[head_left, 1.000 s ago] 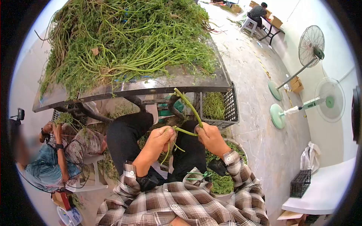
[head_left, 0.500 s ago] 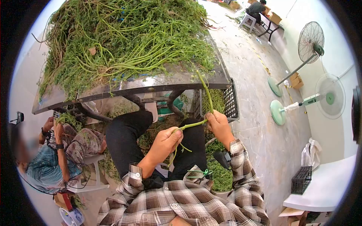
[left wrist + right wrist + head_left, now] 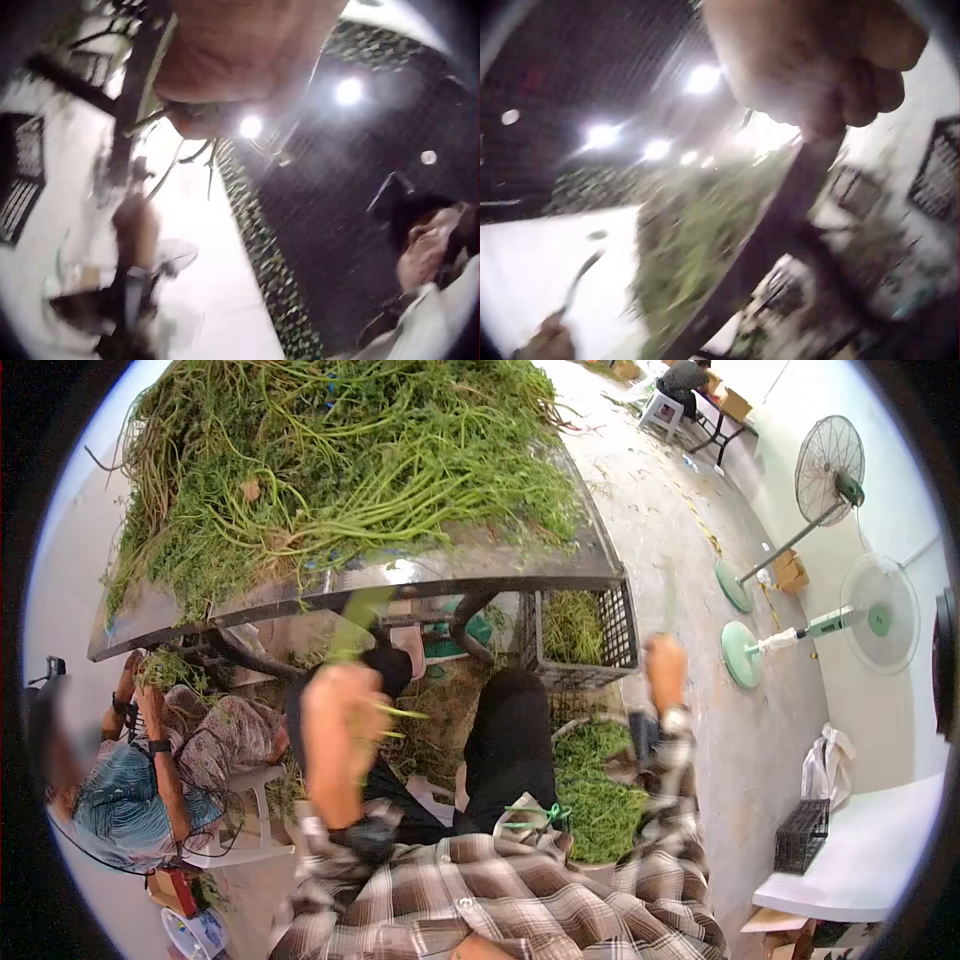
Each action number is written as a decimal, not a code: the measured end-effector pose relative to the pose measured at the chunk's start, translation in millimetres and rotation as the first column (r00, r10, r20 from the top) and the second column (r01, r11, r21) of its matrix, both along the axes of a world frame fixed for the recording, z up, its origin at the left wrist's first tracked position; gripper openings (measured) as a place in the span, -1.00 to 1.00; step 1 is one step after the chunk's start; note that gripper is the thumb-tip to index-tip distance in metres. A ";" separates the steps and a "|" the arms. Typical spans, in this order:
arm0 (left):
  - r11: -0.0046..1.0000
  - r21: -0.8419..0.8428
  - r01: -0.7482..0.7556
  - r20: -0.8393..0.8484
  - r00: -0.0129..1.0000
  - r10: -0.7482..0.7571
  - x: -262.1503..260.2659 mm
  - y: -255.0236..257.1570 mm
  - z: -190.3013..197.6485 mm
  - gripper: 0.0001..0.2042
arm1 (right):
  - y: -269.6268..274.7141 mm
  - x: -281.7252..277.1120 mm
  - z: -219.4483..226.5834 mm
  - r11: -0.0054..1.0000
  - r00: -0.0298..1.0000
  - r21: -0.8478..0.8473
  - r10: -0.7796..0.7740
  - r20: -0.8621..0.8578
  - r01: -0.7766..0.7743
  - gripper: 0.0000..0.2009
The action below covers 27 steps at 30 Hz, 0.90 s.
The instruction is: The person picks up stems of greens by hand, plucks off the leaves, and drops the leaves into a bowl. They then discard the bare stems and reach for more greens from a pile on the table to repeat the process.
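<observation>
Blurred by motion, my left hand (image 3: 345,730) grips a green stem (image 3: 365,615) over the left thigh; the stem points up toward the table edge and thin shoots (image 3: 405,712) stick out at the hand's right. In the left wrist view, slender sprigs (image 3: 180,165) hang below that hand. Far to the right, beside the black crate, my right hand (image 3: 665,670) has curled fingers, with a faint green stem (image 3: 669,585) blurred above them. The right wrist view shows those fingers (image 3: 866,90) folded.
Leafy green stems (image 3: 350,470) are heaped on the dark table (image 3: 450,565). A black crate (image 3: 580,672) of greens stands below its right corner, near a basket of trimmed leaves (image 3: 600,790). Another person (image 3: 140,790) sits at left. Two fans (image 3: 740,655) stand at right.
Both hands were together on one bent stem; now they are wide apart. The left hand has swung left with a stem piece, the right hand outward to the right.
</observation>
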<state>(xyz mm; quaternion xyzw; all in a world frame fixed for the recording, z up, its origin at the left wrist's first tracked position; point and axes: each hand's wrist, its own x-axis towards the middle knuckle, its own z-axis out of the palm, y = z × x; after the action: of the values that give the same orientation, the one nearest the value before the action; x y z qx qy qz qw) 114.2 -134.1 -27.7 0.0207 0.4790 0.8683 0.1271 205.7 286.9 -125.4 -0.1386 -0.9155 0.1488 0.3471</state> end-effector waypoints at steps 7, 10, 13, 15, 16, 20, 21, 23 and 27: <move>0.957 -0.254 0.139 -0.128 0.976 -0.176 -4.5 35.0 6.4 -0.65 | -87.6 -13.1 65.6 0.692 0.996 -0.719 0.083 -0.022 -0.073 -0.73; 0.940 -0.306 0.151 -0.144 0.969 -0.202 6.9 68.6 -3.6 -0.66 | -147.8 -18.8 63.4 0.589 0.961 -0.787 0.276 -0.018 -0.184 -0.77; 0.974 -0.204 0.100 -0.128 0.983 -0.128 8.3 84.3 -43.6 -0.70 | -200.5 -20.1 61.3 0.602 0.914 -0.747 0.406 -0.017 -0.281 -0.77; 0.980 -0.161 0.118 -0.132 0.981 -0.140 10.8 85.0 -49.4 -0.71 | -226.2 -23.5 53.7 0.508 0.876 -0.794 0.478 -0.063 -0.334 -0.76; 0.985 -0.126 0.122 -0.013 0.992 -0.124 15.0 84.1 -50.2 -0.71 | -235.5 -24.6 50.6 0.500 0.860 -0.789 0.505 -0.071 -0.358 -0.77; 0.987 -0.106 0.117 0.001 0.993 -0.118 23.9 81.8 -38.9 -0.72 | -251.4 -22.3 26.0 0.513 0.818 -0.746 0.571 -0.072 -0.424 -0.81; 0.984 -0.120 0.130 -0.009 0.991 -0.132 25.3 79.3 -40.0 -0.72 | -252.9 -22.9 26.7 0.532 0.811 -0.715 0.580 -0.083 -0.454 -0.81; 0.980 -0.134 0.146 -0.019 0.988 -0.150 25.2 73.7 -42.4 -0.71 | -248.7 -22.6 33.5 0.498 0.798 -0.747 0.599 -0.071 -0.441 -0.79; 0.987 -0.152 0.055 -0.040 0.997 -0.062 19.3 67.7 -47.2 -0.70 | -215.1 -26.0 58.5 0.536 0.695 -0.741 0.707 0.130 -0.406 -0.77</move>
<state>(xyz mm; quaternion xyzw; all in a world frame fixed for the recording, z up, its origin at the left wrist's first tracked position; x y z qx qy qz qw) 133.6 -66.3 -75.0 0.0443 0.5450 0.8250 0.1431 179.8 71.8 -67.0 0.0274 -0.8448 0.5344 0.0024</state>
